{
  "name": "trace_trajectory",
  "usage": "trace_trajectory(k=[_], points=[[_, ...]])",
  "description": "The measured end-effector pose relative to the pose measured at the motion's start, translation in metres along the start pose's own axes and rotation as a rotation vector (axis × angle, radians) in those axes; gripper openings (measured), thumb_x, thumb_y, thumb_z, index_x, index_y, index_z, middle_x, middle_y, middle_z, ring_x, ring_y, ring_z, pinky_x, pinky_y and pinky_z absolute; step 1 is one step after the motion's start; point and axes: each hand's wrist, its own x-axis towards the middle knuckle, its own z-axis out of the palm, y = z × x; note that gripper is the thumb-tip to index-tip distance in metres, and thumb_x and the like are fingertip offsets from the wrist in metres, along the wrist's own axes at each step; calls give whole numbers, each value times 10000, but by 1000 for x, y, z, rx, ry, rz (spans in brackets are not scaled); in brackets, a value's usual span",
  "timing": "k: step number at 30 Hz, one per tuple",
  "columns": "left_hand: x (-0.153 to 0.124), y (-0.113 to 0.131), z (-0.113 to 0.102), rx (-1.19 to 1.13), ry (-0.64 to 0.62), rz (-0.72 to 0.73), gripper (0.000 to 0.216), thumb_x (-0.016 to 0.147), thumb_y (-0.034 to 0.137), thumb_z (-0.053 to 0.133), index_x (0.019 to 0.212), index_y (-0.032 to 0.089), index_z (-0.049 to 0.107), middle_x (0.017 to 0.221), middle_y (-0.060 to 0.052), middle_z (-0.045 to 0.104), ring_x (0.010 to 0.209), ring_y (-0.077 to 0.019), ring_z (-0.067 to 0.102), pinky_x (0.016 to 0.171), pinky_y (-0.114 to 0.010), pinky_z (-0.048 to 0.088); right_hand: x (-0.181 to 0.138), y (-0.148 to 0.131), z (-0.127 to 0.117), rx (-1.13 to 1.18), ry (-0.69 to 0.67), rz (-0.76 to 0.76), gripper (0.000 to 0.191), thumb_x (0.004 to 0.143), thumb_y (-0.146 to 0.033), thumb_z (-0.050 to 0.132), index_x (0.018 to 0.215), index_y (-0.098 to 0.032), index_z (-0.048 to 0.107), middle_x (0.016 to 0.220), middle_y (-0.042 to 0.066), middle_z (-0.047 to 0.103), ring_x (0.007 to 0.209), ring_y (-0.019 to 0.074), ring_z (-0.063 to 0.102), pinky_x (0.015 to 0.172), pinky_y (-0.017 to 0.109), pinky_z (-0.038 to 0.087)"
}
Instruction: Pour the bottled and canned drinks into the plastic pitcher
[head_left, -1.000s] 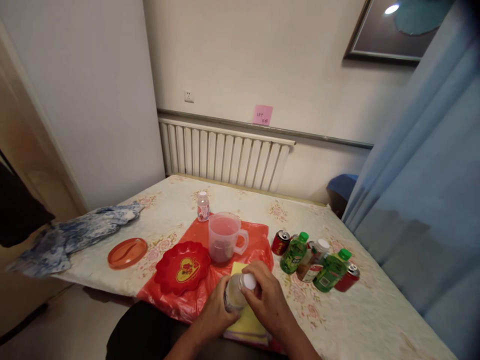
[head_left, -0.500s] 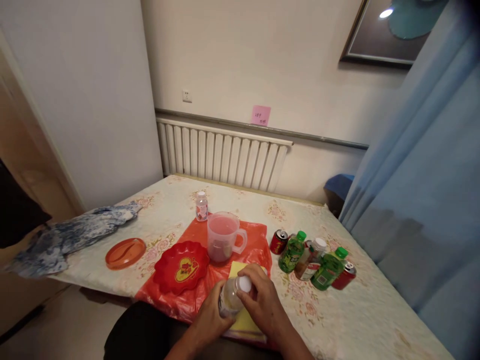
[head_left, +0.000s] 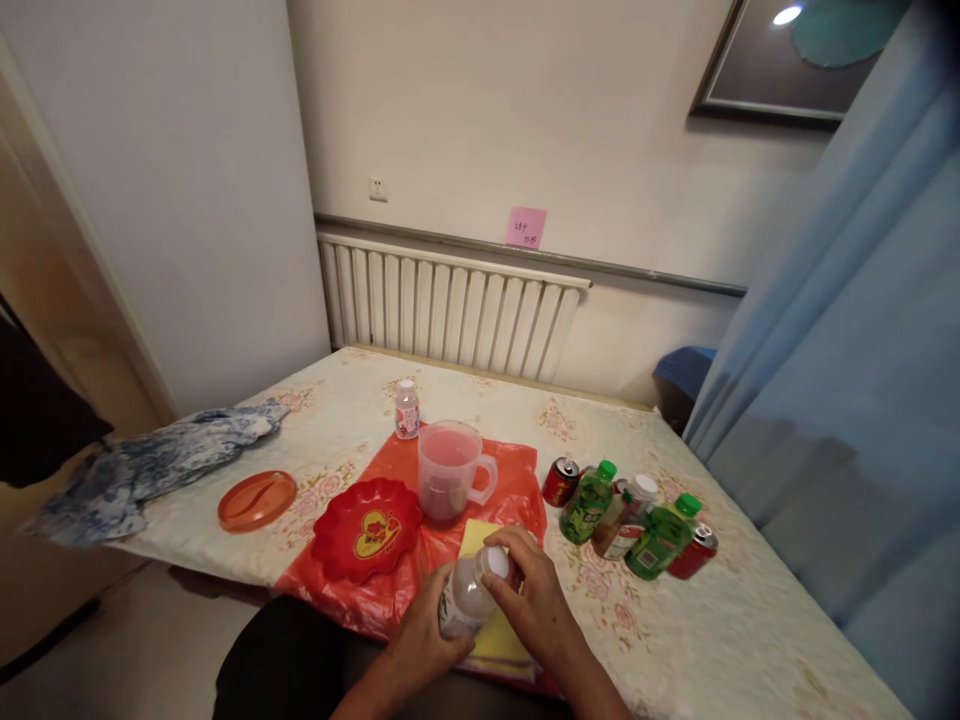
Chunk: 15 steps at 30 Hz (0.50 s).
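Note:
A clear plastic bottle (head_left: 466, 598) with a label and a white cap (head_left: 493, 562) is tilted between my hands, over a folded yellow cloth (head_left: 501, 645). My left hand (head_left: 424, 625) is wrapped round the bottle's body. Fingers and thumb of my right hand (head_left: 531, 588) close on the cap at its top. Just beyond stands a translucent pink measuring jug (head_left: 452, 478), with something darker low inside that I cannot make out. Left of the jug lies a red scalloped plate (head_left: 341, 530). A red plastic sheet (head_left: 510, 468) is spread beneath these things.
Green-capped bottles (head_left: 589, 505), a white-capped bottle (head_left: 619, 530) and red cans (head_left: 561, 482) stand to the right. A small pink bottle (head_left: 406, 412) is behind the jug. At left lie an orange lid (head_left: 256, 500) and a crumpled blue-white cloth (head_left: 187, 445).
The bottle has shifted slightly to the right and its label shows more. My right hand stays at the cap and has moved a little. The whole view has shifted slightly.

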Motion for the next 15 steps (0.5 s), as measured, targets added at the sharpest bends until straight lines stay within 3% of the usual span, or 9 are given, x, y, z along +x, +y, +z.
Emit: trace_trajectory(k=[15], points=[[-3, -8, 3, -65, 15, 5, 703, 594, 145, 655, 1283, 204, 527, 1243, -81, 626, 1147, -294, 567, 1002, -391, 460, -2, 9, 3, 80, -1, 71, 298, 779, -131, 622, 1057, -227, 668, 1028, 32, 643, 921, 180, 585, 791, 270, 443]])
